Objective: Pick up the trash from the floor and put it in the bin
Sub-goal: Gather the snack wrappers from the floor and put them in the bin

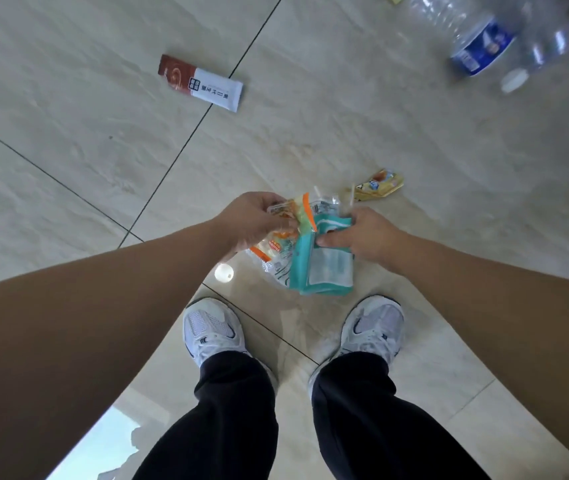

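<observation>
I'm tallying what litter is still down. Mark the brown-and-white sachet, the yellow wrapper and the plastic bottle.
brown-and-white sachet (201, 83): head view, on its middle, where brown meets white.
yellow wrapper (379, 185): head view, on its printed centre.
plastic bottle (482, 46): head view, on its blue label.

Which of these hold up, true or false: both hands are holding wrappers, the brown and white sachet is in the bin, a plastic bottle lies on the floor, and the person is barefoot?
1. Both hands hold wrappers. True: the left hand grips an orange wrapper, the right hand a teal packet.
2. The brown and white sachet is in the bin. False: it lies on the floor; no bin shows.
3. A plastic bottle lies on the floor. True.
4. The person is barefoot. False: white sneakers.
</observation>
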Demonstrator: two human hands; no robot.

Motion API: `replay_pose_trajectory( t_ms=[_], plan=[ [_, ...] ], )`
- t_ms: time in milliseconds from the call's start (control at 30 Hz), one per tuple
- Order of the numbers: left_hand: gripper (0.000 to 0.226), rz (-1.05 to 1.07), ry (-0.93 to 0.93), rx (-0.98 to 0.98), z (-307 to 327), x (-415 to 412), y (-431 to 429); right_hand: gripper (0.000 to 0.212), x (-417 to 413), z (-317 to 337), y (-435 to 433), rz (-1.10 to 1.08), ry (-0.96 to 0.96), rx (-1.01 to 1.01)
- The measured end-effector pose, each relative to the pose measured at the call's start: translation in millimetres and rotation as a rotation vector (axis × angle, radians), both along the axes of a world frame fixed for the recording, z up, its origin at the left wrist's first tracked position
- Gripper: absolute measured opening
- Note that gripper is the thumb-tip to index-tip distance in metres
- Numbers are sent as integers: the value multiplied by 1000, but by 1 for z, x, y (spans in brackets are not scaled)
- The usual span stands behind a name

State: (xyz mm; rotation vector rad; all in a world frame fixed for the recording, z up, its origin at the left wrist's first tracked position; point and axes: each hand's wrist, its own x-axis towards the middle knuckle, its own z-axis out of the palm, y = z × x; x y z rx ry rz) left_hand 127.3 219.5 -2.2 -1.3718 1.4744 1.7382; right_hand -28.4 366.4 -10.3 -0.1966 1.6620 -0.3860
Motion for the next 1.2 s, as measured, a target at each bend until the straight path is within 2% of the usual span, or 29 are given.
replay_pose_trajectory(
  t_ms=[167,233,367,433,500,533,600,667,767,967,1200],
  plan=[
    [18,-251,30,-281,-3,-67,26,21,-39,-1,29,-242,152,-6],
    [27,-389,47,-415,-12,-91,39,27,-49,-7,39,-313,205,17],
    [42,-516,-12,-524,-41,-123,56,30,-62,-29,51,-564,201,30],
    [33,-518,-38,-551,-53,-131,63,29,-62,-42,50,-631,203,38],
    [10,-529,-54,-561,-62,-135,69,25,-60,-55,46,-670,239,62],
    [7,-540,-69,-541,-65,-136,72,24,-59,-58,44,-685,258,73],
    [22,-523,-87,-461,-70,-135,74,24,-55,-62,42,-720,266,65],
    [26,-452,-82,-377,-67,-131,73,23,-52,-57,46,-734,267,52],
    [15,-365,-67,-236,-43,-125,69,26,-51,-33,61,-749,256,33],
    [9,-419,-77,-18,46,-134,74,19,-56,61,108,-778,124,23],
    [28,-549,-147,92,184,-175,99,27,-72,196,159,-1031,-112,-24]
  ],
)
